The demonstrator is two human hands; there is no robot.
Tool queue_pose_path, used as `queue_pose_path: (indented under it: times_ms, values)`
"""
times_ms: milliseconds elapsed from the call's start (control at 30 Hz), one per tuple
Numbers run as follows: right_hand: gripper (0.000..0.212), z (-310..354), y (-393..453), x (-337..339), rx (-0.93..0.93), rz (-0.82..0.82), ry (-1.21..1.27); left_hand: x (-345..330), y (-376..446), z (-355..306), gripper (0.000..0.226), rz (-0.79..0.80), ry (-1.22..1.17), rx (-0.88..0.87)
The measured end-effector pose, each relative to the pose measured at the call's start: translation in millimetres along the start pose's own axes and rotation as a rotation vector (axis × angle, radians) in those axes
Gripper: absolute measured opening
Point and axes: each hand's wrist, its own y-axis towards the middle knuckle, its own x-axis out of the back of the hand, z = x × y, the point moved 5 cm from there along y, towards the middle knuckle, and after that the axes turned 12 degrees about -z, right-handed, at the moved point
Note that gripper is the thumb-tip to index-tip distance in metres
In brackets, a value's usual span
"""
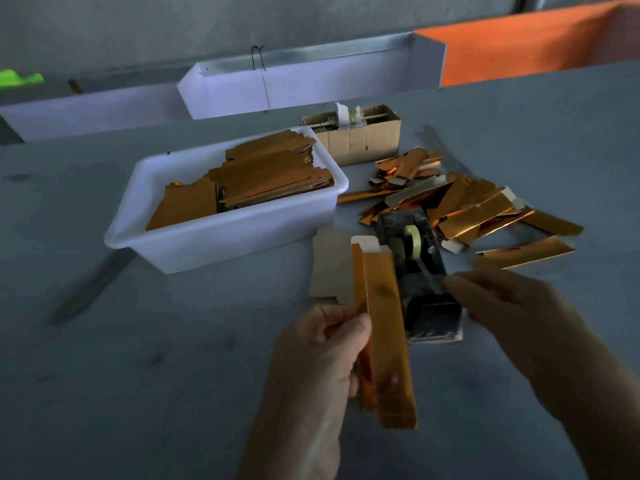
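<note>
My left hand (322, 344) grips a long, shiny orange-gold folded carton (388, 327) by its left edge, thumb on top, holding it upright above the table. Just behind the carton stands a black tape dispenser (419, 271) with a small yellowish tape roll. My right hand (512, 310) reaches toward the dispenser's front end, its fingertips close to the cutter; whether they hold tape is unclear. A flat beige cardboard blank (329, 268) lies under the carton's top end.
A white plastic tub (242, 233) filled with flat orange carton blanks stands to the left. Several folded gold cartons (460, 202) lie heaped at the right. A small cardboard box (360, 136) sits behind them. White trays (311, 81) line the grey table's far edge.
</note>
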Motion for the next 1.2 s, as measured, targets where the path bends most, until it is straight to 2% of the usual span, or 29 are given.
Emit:
queue_pose_path:
  times_ms: [67,300,467,533,600,667,733,833,900,1067,1200]
  values:
    - [0.008,-7,1,-7,-0.053,0.062,-0.009,-6,0,3,0.017,0.009,0.016,0.008]
    - [0.011,-8,6,-17,-0.055,0.071,-0.002,-29,-1,2,0.020,0.069,-0.022,-0.011]
    - [0.016,-6,8,-21,-0.057,0.055,-0.021,-39,1,8,0.014,0.098,0.040,0.001]
    - [0.015,-7,5,-22,-0.097,0.044,0.061,-39,1,8,0.013,0.089,0.041,-0.014]
    - [0.012,-7,0,-20,-0.203,0.047,0.264,-40,2,8,0.012,0.080,0.054,-0.050]
    - [0.023,-6,-5,-16,-0.288,0.054,0.423,-39,2,8,0.011,0.072,0.061,-0.068]
    - [0.021,-9,-9,-12,-0.251,0.021,0.331,-38,2,9,0.012,0.077,0.054,-0.064]
    - [0.011,-9,-15,-8,-0.056,-0.107,0.031,-38,3,9,0.012,0.085,0.051,-0.059]
    - [0.012,-7,-19,-10,0.029,-0.144,-0.073,-39,4,8,0.011,0.103,0.049,-0.062]
    - [0.013,-7,-27,-13,0.075,-0.258,-0.115,-43,5,0,0.012,0.137,0.040,-0.121]
    - [0.015,-13,-29,-17,0.029,-0.278,-0.002,-46,7,-3,0.011,0.172,0.063,-0.158]
